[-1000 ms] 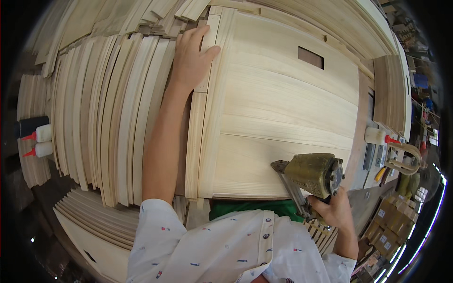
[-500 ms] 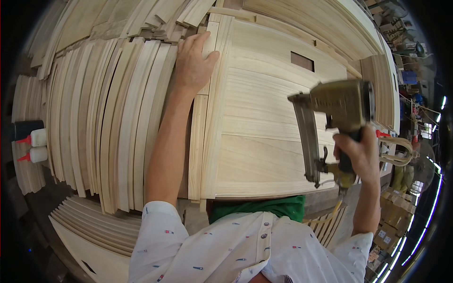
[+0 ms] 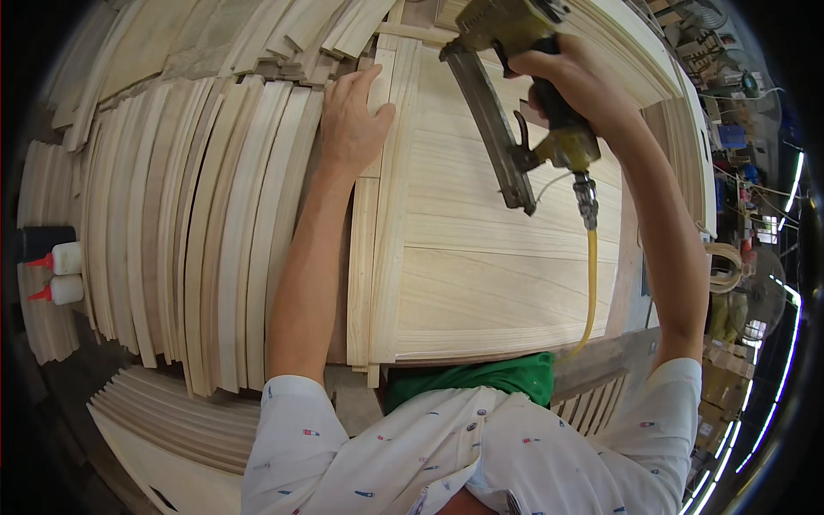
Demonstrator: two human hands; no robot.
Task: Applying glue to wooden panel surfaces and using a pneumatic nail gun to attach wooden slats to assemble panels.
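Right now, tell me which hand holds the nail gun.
The right hand: it grips the nail gun, while the left hand holds no tool, resting on a pale wood strip.

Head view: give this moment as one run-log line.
right hand: grips nail gun over panel | left hand: on wood strip | yellow hose: connected

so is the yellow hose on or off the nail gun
On: the yellow hose joins the metal fitting on the nail gun.
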